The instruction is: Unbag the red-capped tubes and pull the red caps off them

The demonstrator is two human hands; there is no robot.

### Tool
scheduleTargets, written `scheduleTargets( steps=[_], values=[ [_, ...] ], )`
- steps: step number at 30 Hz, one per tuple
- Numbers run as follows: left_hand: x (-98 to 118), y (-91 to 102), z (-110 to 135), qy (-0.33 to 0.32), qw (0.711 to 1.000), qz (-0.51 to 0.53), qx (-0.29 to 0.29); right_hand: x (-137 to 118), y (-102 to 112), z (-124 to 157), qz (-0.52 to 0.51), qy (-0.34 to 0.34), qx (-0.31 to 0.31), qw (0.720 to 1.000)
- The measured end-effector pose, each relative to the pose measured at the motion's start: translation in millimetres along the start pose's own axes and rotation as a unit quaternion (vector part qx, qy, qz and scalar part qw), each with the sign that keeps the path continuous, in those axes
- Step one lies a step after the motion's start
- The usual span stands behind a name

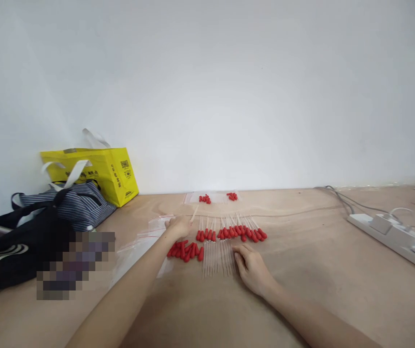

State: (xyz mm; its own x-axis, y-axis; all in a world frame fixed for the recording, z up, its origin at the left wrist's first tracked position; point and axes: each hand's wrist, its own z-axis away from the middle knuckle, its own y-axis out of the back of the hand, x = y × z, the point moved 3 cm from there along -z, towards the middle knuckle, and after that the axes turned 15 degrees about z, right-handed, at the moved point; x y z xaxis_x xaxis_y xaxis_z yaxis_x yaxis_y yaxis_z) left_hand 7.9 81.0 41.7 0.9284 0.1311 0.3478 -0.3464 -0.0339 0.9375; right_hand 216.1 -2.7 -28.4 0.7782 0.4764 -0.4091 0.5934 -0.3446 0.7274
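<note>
My left hand (178, 226) is closed on a thin clear glass tube (194, 213) that sticks up to the right from its fingers, just above a loose heap of red rubber bulbs (186, 251). A row of droppers fitted with red bulbs (233, 233) lies to the right of that hand. My right hand (251, 267) rests on the table with curled fingers, its fingertips touching a bunch of bare glass tubes (217, 260). Clear zip bags (148, 237) lie flat under and left of my left forearm.
Two clear bags with a few red bulbs (217, 197) lie near the wall. A yellow tote (96, 173), a striped bag (71, 203) and a black bag (15, 246) crowd the left. A white power strip (395, 237) with cables sits at the right.
</note>
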Motion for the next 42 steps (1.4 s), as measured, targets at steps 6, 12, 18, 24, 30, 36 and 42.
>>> scheduleTargets(
  steps=[6,12,18,24,30,36,42],
  values=[
    [-10,7.7,56,-0.133,0.989,0.037,0.05,2,8,0,-0.017,-0.007,0.078,0.997],
    [-10,-26.1,108,-0.391,0.906,0.081,0.141,-11,21,0,0.065,0.117,0.111,0.985],
    [-4,-44.3,120,-0.473,0.844,0.122,0.22,-33,19,5,0.14,0.242,0.089,0.956],
    [0,-45.4,122,-0.475,0.85,0.137,0.181,-36,14,7,0.17,0.242,0.043,0.954],
    [-3,-45.9,123,-0.486,0.842,0.143,0.185,-37,17,9,0.177,0.256,0.046,0.949],
    [-5,-46.1,125,-0.496,0.839,0.139,0.178,-38,18,10,0.184,0.264,0.038,0.946],
    [-4,-45.4,126,-0.501,0.838,0.116,0.181,-37,19,11,0.158,0.254,0.029,0.954]
  ],
)
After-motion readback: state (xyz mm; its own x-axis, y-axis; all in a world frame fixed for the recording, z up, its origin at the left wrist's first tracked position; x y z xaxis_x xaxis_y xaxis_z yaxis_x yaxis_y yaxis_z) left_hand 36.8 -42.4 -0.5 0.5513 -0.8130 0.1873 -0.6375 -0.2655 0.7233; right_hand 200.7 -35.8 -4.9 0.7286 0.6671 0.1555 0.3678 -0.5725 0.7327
